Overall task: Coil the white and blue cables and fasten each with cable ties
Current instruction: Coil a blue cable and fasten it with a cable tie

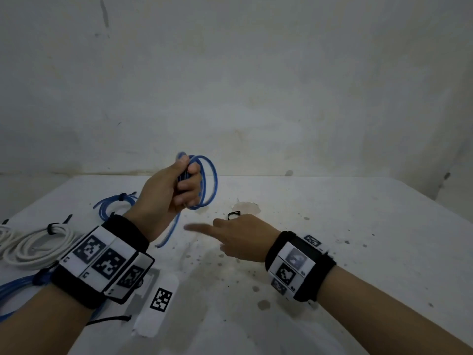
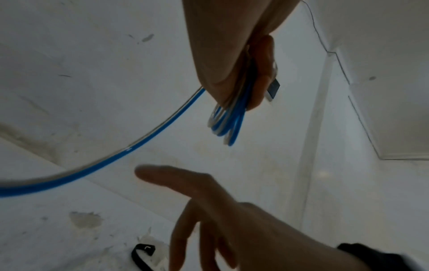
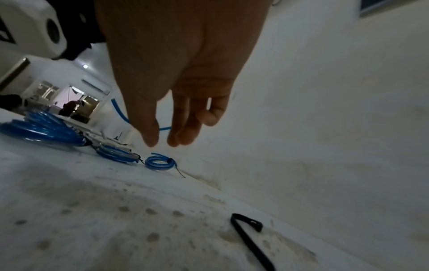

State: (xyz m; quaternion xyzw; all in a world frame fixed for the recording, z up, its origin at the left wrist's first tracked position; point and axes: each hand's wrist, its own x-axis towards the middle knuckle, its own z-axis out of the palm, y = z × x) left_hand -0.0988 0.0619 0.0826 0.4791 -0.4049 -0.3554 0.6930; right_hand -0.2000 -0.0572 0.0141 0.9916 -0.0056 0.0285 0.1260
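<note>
My left hand (image 1: 166, 190) is raised above the table and grips a blue cable (image 1: 211, 180) gathered into a few loops. In the left wrist view the loops (image 2: 230, 124) stick out below the curled fingers (image 2: 262, 73). A loose tail (image 1: 170, 231) hangs from the fist down towards the table. Lower and to the right, my right hand (image 1: 238, 237) holds nothing; its index finger (image 1: 197, 228) stretches left close to the tail. A black cable tie (image 1: 234, 214) lies bent on the table just behind that hand, also visible in the right wrist view (image 3: 248, 236).
On the white stained table (image 1: 345, 226) at the left lie a tied blue coil (image 1: 115, 203), a tied white coil (image 1: 38, 244) and a larger blue bundle (image 1: 15, 288). A second black tie (image 1: 110, 320) and a white marker tag (image 1: 158, 301) lie near the front. A wall stands behind.
</note>
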